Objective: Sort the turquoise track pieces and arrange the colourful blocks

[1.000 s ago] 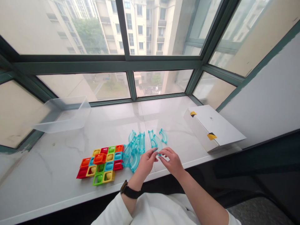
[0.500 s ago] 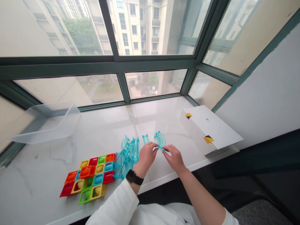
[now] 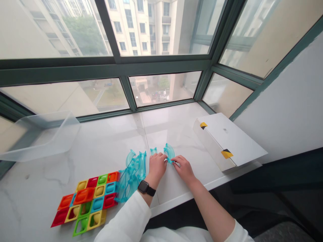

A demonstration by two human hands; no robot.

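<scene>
A curved, clear teal track piece (image 3: 170, 151) is pinched at its near end by both hands, just above the white counter. My left hand (image 3: 157, 165), with a black watch on the wrist, grips it from the left. From the right, my right hand (image 3: 183, 168) closes thumb and fingers on the same end. A short teal track piece (image 3: 153, 151) lies just beyond my left hand, partly hidden by it. To the left is a pile of teal track pieces (image 3: 133, 171), some straight and some curved.
Colourful hollow blocks (image 3: 92, 201) in red, yellow, green, blue and orange stand left of the pile. A clear plastic bin (image 3: 58, 137) is at the far left. On the right lies a white box (image 3: 227, 141) with yellow-black tape. Windows border the marble-patterned counter (image 3: 101, 144).
The view has shifted slightly, so the blocks and bin sit further left. Both hands still hold the curved track piece, now a little lower at its near end.
</scene>
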